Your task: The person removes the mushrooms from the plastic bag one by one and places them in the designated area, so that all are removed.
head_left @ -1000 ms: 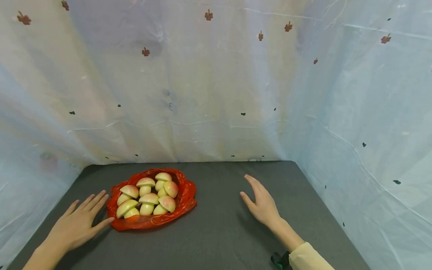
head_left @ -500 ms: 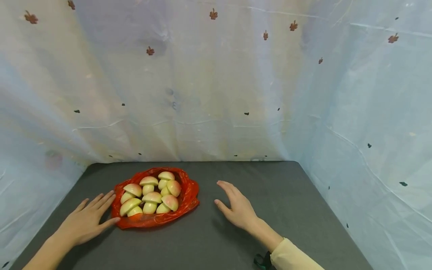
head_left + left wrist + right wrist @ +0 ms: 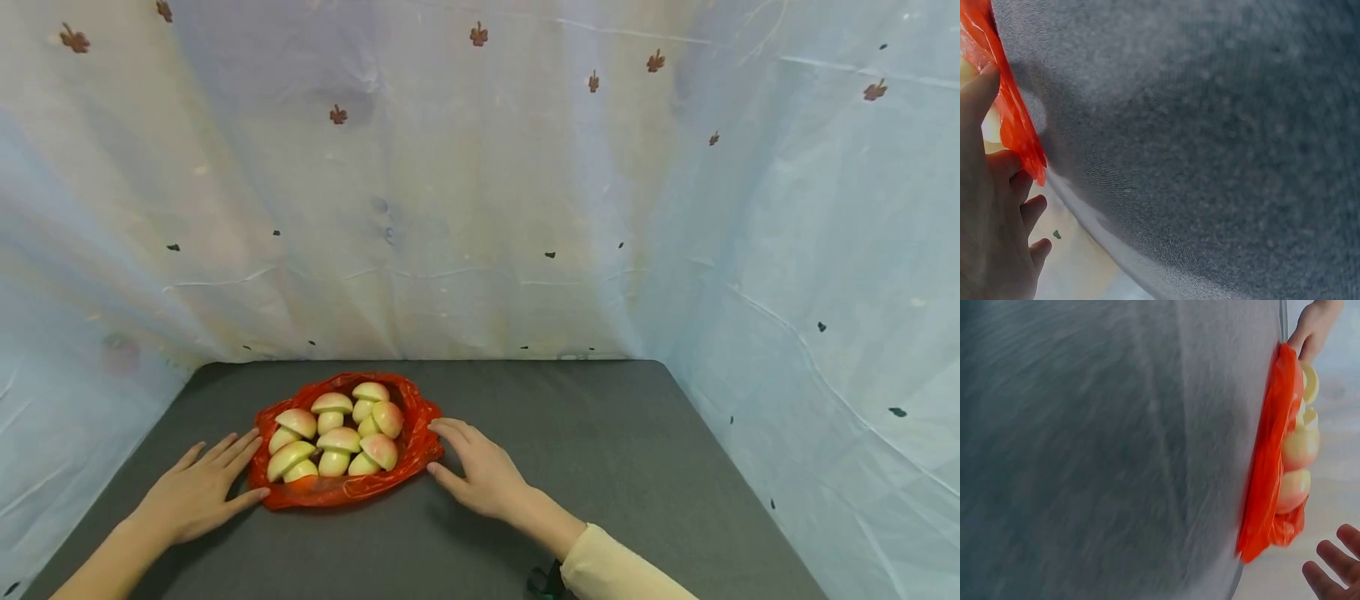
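Note:
A red plastic bag point(image 3: 341, 495) lies on the dark table in the head view, its mouth spread wide and its edge crumpled. Inside sit several toy mushrooms point(image 3: 338, 440) with pale green stems and pinkish caps. My left hand point(image 3: 197, 493) is at the bag's left side, fingers extended, with thumb and fingertips right at the red edge. In the left wrist view, the thumb overlaps the bag point(image 3: 1019, 134). My right hand point(image 3: 483, 473) hovers at the bag's right edge with fingers apart and extended. From the right wrist, its fingertips show a little away from the bag point(image 3: 1266, 481).
The grey tabletop point(image 3: 600, 450) extends well to the right of the bag. A pale patterned curtain point(image 3: 450, 208) hangs along the back and both sides. A dark strap point(image 3: 546, 581) shows at my right wrist, by the cream sleeve point(image 3: 618, 567).
My right hand has moved left across the table to the bag's right edge. The left hand has stayed at the bag's left side, and the view has shifted slightly.

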